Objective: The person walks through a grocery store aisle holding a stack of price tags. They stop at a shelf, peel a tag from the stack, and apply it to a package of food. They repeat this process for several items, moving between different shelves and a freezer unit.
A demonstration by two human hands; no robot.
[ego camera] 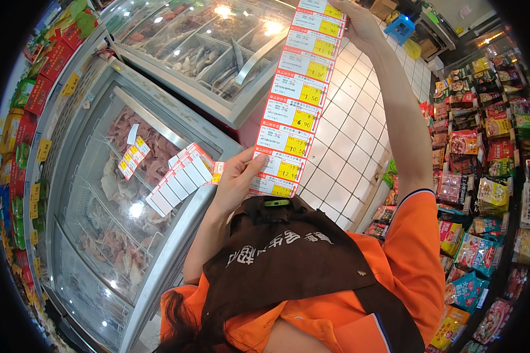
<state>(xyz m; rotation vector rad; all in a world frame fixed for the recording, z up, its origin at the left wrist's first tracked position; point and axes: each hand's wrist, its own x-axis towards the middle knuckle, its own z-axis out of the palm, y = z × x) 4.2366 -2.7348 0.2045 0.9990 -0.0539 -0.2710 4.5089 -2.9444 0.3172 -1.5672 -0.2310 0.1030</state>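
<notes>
A long strip of red, white and yellow printed price labels (295, 97) is stretched out in front of me. My left hand (238, 181) pinches its lower part, thumb on top. At the top of the picture my right hand (357, 22) grips the strip's upper right edge; some of its fingers are cut off or hidden. Left of my left hand, a fanned pile of label strips (181, 176), mostly blank-looking, lies on the glass lid of a chest freezer (181, 207). Beside it on the glass lies a smaller piece with yellow labels (134, 158).
Raw meat shows through the freezer's glass. A second freezer (243, 115) with fish in baskets stands beyond it. Packaged goods on shelves (476, 247) line the right, more packets (22, 106) the far left. A blue plastic stool (400, 27) stands on the tiled floor (335, 167).
</notes>
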